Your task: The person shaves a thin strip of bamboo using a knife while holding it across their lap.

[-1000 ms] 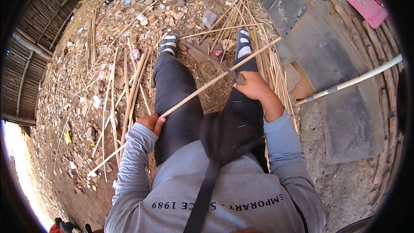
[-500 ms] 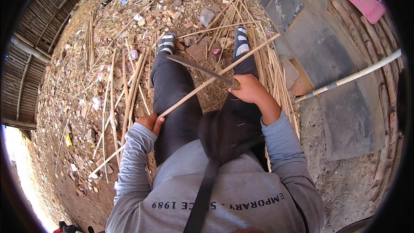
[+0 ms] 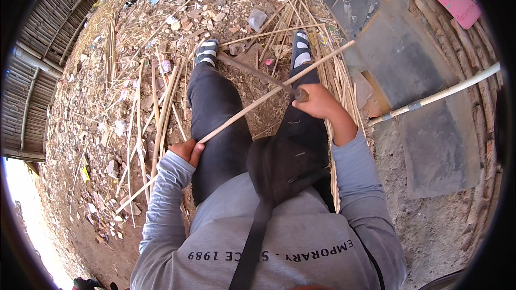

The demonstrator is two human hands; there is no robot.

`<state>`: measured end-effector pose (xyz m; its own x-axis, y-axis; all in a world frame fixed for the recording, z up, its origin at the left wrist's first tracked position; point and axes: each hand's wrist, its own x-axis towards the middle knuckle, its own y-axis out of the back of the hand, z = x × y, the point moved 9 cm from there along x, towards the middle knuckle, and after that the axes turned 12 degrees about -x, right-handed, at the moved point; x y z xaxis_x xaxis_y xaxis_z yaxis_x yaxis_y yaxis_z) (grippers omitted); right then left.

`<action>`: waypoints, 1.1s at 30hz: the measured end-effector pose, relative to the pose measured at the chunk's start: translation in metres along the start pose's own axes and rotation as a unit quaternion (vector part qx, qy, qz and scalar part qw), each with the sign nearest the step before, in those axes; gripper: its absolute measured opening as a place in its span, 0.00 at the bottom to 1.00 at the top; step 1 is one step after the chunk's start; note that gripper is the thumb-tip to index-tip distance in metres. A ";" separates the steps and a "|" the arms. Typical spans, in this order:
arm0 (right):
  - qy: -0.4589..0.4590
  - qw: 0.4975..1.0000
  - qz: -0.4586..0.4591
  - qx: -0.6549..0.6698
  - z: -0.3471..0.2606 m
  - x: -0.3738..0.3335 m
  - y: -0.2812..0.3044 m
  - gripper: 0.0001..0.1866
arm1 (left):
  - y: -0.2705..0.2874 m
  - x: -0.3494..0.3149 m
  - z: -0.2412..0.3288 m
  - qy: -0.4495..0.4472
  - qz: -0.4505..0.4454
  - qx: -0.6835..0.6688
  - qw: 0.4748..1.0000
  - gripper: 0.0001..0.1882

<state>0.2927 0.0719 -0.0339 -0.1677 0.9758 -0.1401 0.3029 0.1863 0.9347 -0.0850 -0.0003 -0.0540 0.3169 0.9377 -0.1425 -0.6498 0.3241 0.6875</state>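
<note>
A long pale bamboo stick (image 3: pixel 244 111) slants across my legs, rising from lower left to upper right. My left hand (image 3: pixel 186 151) is closed around it beside my left thigh, and its lower end sticks out past my left sleeve. In my right hand (image 3: pixel 321 101), fingers wrapped round the short handle, is a long-bladed knife (image 3: pixel 259 74). Its blade points toward my left foot and crosses the stick above my right knee; the blade is slightly blurred. Whether the edge touches the stick I cannot tell exactly.
Loose bamboo strips (image 3: pixel 167 110) lie left of my legs, and another bundle (image 3: pixel 342 83) runs along my right side. Stones and litter cover the ground ahead. To the right are dark flat sheets (image 3: pixel 400 59), a white pole (image 3: pixel 441 95) and a pink board (image 3: pixel 455 0).
My right hand has moved a little up and to the right with the knife, along the stick. The stick has shifted slightly toward the upper right; my left hand stays closed on it.
</note>
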 end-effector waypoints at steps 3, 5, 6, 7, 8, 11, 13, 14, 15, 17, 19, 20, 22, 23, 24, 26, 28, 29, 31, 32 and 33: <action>-0.069 0.990 0.062 0.105 0.055 0.017 -0.002 0.17 | 0.001 0.002 0.007 0.011 0.005 0.038 0.999 0.25; -0.094 0.987 0.041 0.127 0.054 0.016 -0.005 0.17 | 0.006 0.000 0.008 0.014 0.005 0.037 0.999 0.25; -0.087 0.990 0.062 0.092 0.043 0.010 0.000 0.17 | 0.005 -0.001 0.009 0.018 -0.001 0.035 0.999 0.24; -0.082 0.992 0.080 0.059 0.034 0.002 0.004 0.17 | 0.003 -0.002 0.007 0.024 -0.006 0.046 0.999 0.23; -0.083 0.992 0.078 0.058 0.025 -0.001 0.005 0.17 | 0.003 -0.002 0.007 0.025 -0.008 0.045 0.999 0.23; 0.011 1.000 0.014 -0.011 -0.010 -0.009 -0.006 0.17 | 0.008 -0.003 0.007 0.016 0.004 0.044 0.999 0.24; -0.021 0.999 0.016 0.020 0.019 -0.004 -0.002 0.16 | 0.006 0.000 0.007 0.002 0.015 0.047 0.999 0.24; -0.049 0.997 0.014 0.052 0.041 0.000 -0.003 0.16 | 0.005 0.000 0.008 -0.007 0.025 0.050 0.998 0.24; -0.085 0.988 0.076 0.103 0.067 0.006 0.000 0.17 | 0.004 -0.001 0.006 0.001 0.026 0.046 0.999 0.24; -0.104 0.983 0.090 0.120 0.098 0.013 -0.002 0.17 | 0.006 0.000 0.008 -0.007 0.032 0.059 0.998 0.24; -0.124 0.986 0.089 0.066 0.095 0.008 0.008 0.18 | 0.007 -0.001 0.009 -0.003 0.030 0.079 0.996 0.23; -0.120 0.986 0.091 0.066 0.080 0.004 0.013 0.18 | 0.010 -0.001 0.011 -0.003 0.034 0.079 0.996 0.23; -0.080 0.995 0.042 0.039 0.041 -0.008 0.008 0.17 | 0.010 -0.002 0.016 -0.010 0.028 0.084 0.996 0.23; -0.055 0.998 0.007 0.025 0.020 -0.011 0.003 0.17 | 0.009 -0.002 0.014 -0.016 0.031 0.078 0.996 0.23; -0.058 0.998 0.006 0.027 0.018 -0.014 0.004 0.17 | 0.009 -0.002 0.012 -0.016 0.028 0.080 0.996 0.23; 0.018 0.999 -0.011 0.033 0.003 -0.013 0.002 0.18 | 0.008 -0.002 0.008 -0.023 0.027 0.065 0.997 0.23; -0.006 0.990 -0.036 0.140 0.038 -0.006 -0.008 0.18 | 0.002 0.001 0.008 -0.013 0.023 0.056 0.998 0.23; -0.049 0.986 -0.030 0.154 0.061 0.003 -0.016 0.18 | 0.005 0.002 0.008 -0.002 0.029 0.046 0.999 0.24; -0.091 0.982 -0.020 0.163 0.072 0.007 -0.014 0.18 | 0.004 0.002 0.008 -0.003 0.024 0.050 0.998 0.24; -0.103 0.983 0.000 0.152 0.073 0.006 -0.015 0.18 | 0.003 0.002 0.008 -0.002 0.018 0.054 0.998 0.24; -0.111 0.983 0.017 0.143 0.066 0.005 -0.015 0.18 | 0.005 -0.001 0.011 0.005 0.014 0.051 0.999 0.24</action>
<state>0.3494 0.0815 -0.0705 0.0471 0.9769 -0.2085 0.5613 0.1468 0.8145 -0.0814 -0.0003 -0.0427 0.2920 0.9477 -0.1288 -0.5850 0.2835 0.7598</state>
